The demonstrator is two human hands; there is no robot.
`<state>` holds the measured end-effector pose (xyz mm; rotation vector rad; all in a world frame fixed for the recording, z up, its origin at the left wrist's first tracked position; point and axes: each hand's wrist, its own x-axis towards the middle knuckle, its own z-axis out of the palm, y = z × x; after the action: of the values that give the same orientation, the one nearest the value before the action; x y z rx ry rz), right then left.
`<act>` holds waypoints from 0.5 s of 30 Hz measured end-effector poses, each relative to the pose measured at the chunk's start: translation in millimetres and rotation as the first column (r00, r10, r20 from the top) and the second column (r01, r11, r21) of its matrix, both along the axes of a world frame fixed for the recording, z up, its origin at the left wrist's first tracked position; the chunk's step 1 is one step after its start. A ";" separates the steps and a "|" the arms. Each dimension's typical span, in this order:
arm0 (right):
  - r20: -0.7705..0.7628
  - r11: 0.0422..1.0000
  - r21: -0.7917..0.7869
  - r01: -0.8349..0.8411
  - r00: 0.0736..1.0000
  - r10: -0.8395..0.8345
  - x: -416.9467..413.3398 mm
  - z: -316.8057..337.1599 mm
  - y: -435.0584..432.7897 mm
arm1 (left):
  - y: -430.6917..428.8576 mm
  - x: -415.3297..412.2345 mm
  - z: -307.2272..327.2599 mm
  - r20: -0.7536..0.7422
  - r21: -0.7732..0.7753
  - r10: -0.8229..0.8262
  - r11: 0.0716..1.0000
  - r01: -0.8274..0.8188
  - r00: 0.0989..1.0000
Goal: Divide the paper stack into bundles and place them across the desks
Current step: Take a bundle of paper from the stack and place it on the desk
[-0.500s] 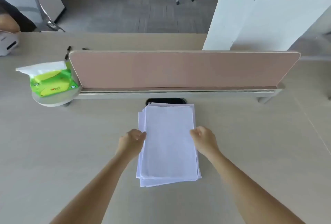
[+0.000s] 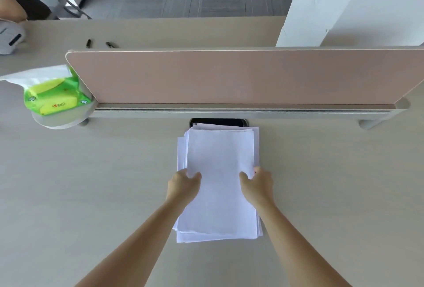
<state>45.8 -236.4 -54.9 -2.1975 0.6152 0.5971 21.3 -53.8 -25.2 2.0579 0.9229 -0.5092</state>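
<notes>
No text is coming out readable. The only print is showing on the green and yellow tissue pack (image 2: 55,96), which is sitting on the round shelf (image 2: 57,124) at the left end of the desk divider. A short line of red print (image 2: 58,105) is running across its yellow front panel, seemingly beginning with a small heart, but the characters are blurring beyond reading. Two small round emblems (image 2: 84,101) are sitting at the pack's near corners, equally illegible.
</notes>
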 end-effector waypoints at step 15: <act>0.012 0.997 0.075 0.005 1.000 -0.006 -8.8 20.5 26.5 | -5.3 -2.6 2.0 0.017 -0.036 0.111 0.993 -0.110 0.994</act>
<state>37.0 -209.9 -34.4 -2.1276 0.5828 0.5945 18.6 -59.0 -23.2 1.9645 1.0029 -0.4429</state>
